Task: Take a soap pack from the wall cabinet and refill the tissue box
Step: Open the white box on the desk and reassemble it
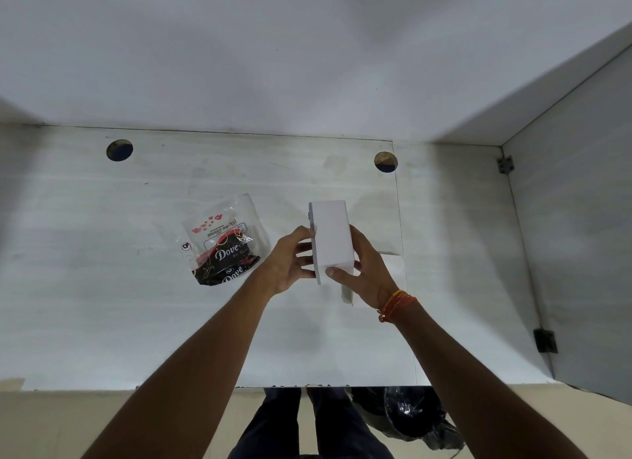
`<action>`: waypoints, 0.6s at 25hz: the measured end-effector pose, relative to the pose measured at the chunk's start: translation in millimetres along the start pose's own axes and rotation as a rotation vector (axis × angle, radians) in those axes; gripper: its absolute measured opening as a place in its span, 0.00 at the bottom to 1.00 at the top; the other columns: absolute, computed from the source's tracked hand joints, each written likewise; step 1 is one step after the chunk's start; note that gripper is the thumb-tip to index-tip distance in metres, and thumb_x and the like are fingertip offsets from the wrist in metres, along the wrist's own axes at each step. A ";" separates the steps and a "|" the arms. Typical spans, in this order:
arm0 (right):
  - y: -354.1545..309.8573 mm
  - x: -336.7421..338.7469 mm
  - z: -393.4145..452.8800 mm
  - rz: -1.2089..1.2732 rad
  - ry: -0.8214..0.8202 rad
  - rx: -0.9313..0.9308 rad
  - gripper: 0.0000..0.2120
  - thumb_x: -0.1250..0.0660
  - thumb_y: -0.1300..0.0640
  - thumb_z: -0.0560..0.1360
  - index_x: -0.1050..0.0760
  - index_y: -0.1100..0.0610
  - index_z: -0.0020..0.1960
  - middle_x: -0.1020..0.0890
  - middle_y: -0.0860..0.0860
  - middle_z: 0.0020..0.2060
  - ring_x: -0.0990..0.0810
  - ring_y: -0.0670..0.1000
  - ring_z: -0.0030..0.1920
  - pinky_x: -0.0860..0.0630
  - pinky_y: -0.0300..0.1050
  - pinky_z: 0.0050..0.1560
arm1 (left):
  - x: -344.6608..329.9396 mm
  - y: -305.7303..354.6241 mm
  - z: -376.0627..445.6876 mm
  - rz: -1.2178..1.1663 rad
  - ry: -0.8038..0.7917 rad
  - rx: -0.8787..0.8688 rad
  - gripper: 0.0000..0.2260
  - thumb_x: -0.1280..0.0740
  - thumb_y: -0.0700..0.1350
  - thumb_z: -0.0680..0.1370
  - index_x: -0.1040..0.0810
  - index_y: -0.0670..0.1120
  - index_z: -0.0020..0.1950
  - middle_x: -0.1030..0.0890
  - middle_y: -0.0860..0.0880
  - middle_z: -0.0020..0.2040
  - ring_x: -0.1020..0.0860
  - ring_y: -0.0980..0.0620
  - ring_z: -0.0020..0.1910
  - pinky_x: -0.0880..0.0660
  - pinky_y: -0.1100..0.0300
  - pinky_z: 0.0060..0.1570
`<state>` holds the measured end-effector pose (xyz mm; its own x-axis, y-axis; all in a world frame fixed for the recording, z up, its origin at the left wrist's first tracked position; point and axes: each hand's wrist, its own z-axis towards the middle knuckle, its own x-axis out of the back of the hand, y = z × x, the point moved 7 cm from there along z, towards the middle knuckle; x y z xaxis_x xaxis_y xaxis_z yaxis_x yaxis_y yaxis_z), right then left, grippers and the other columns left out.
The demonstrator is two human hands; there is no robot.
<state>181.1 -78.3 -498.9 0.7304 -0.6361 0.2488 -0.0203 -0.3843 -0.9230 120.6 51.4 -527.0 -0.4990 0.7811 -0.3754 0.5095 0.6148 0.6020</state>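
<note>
A white tissue box point(331, 234) is held just above the pale desk point(102, 304), near its middle. My left hand point(290, 262) grips the box's grey left edge with curled fingers. My right hand point(367, 270) wraps around its right side, thumb on the near end. A white sheet of tissue point(393, 265) shows under my right hand. A plastic pack printed "Dove" point(224, 244), clear at the top and black and red below, lies flat on the desk to the left of the box.
Two round cable holes point(119, 149) point(385, 162) sit near the desk's back edge against the white wall. A grey side panel point(574, 253) with hinges closes the right. A black bin with a plastic liner point(415, 414) stands on the floor beneath the front edge.
</note>
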 end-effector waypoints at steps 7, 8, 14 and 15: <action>4.3 4.3 11.3 0.119 0.106 -0.125 0.22 0.35 0.39 0.71 0.21 0.51 0.58 0.16 0.50 0.51 0.18 0.55 0.53 0.21 0.58 0.58 | 2.2 -9.7 1.1 0.037 0.077 -0.047 0.08 0.37 0.46 0.75 0.20 0.44 0.47 0.19 0.44 0.44 0.18 0.43 0.39 0.21 0.51 0.39; 6.9 3.0 11.6 0.151 0.100 -0.139 0.19 0.35 0.42 0.71 0.20 0.51 0.56 0.15 0.51 0.50 0.18 0.56 0.52 0.21 0.59 0.57 | 2.4 -12.7 1.0 0.028 0.075 -0.050 0.10 0.36 0.47 0.72 0.20 0.44 0.47 0.19 0.44 0.43 0.18 0.43 0.38 0.20 0.51 0.38; 33.6 10.5 8.6 0.395 0.176 -0.284 0.18 0.30 0.42 0.66 0.24 0.57 0.41 0.22 0.54 0.38 0.24 0.57 0.43 0.29 0.50 0.43 | 21.0 -25.8 -0.1 -0.156 0.066 -0.069 0.12 0.34 0.48 0.63 0.20 0.45 0.42 0.21 0.45 0.38 0.23 0.45 0.40 0.26 0.55 0.41; 36.9 13.2 10.0 0.431 0.163 -0.307 0.19 0.30 0.42 0.66 0.25 0.57 0.43 0.24 0.55 0.40 0.26 0.56 0.44 0.30 0.50 0.44 | 25.6 -27.3 0.8 -0.203 0.067 -0.069 0.10 0.36 0.47 0.64 0.21 0.45 0.41 0.21 0.46 0.37 0.24 0.46 0.39 0.27 0.56 0.41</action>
<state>196.8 -94.2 -532.6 0.4974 -0.8649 -0.0678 -0.5097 -0.2280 -0.8296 94.5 54.7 -553.6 -0.6335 0.6314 -0.4473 0.3457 0.7481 0.5664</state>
